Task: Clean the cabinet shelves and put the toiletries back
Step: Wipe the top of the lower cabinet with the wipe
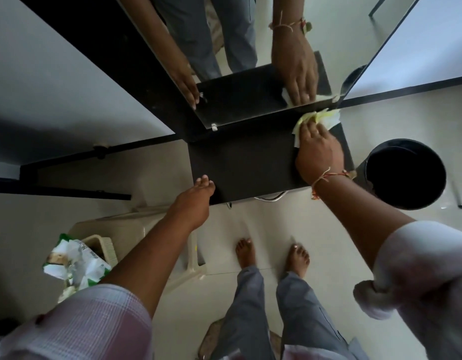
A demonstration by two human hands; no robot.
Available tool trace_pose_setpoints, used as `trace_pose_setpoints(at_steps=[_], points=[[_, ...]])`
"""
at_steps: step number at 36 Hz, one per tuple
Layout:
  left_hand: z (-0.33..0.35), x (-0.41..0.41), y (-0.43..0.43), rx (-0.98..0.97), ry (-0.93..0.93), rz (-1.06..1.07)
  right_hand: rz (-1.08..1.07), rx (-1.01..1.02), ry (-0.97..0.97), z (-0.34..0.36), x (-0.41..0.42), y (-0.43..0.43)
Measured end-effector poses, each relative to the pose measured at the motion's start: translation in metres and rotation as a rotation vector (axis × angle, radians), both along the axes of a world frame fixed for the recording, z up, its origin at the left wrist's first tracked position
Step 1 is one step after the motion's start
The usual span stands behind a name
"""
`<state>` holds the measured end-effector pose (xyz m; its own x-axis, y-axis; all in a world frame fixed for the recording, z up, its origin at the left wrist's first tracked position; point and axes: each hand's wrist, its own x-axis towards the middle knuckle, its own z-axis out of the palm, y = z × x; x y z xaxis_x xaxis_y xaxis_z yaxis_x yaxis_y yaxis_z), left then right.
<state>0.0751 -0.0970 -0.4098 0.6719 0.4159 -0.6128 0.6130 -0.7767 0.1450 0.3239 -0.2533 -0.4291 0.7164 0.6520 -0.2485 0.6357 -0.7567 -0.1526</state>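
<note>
A dark cabinet top shelf (245, 165) juts out below a mirror (240, 48). My right hand (319, 152) presses a pale yellow-white wipe (317, 120) flat onto the shelf's far right corner, against the mirror. My left hand (196, 194) rests on the shelf's near left corner, fingers curled over its edge, holding nothing loose. The mirror reflects both hands and the wipe. No toiletries stand on the shelf.
A black round bin (404, 174) stands right of the shelf. Down left, a beige plastic stool (146, 229) carries a small basket (102, 246) and a green-white wipes pack (74, 263). My bare feet (272, 254) stand on pale floor tiles.
</note>
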Motion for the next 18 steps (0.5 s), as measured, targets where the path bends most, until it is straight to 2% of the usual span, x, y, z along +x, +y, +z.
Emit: trace_pose_setpoints(at_steps=[3, 6, 10, 18], points=[[0.001, -0.003, 0.004, -0.067, -0.043, 0.044, 0.055, 0.048, 0.052, 0.0, -0.036, 0.029], [0.002, -0.011, 0.008, -0.15, -0.161, 0.186, 0.186, 0.088, 0.109, -0.001, -0.075, 0.06], [0.005, -0.031, 0.005, -0.064, -0.302, 0.333, 0.378, 0.087, 0.165, -0.001, -0.116, 0.097], [0.002, -0.072, 0.006, -0.042, -0.265, 0.481, 0.491, 0.165, 0.17, 0.0, -0.144, 0.127]])
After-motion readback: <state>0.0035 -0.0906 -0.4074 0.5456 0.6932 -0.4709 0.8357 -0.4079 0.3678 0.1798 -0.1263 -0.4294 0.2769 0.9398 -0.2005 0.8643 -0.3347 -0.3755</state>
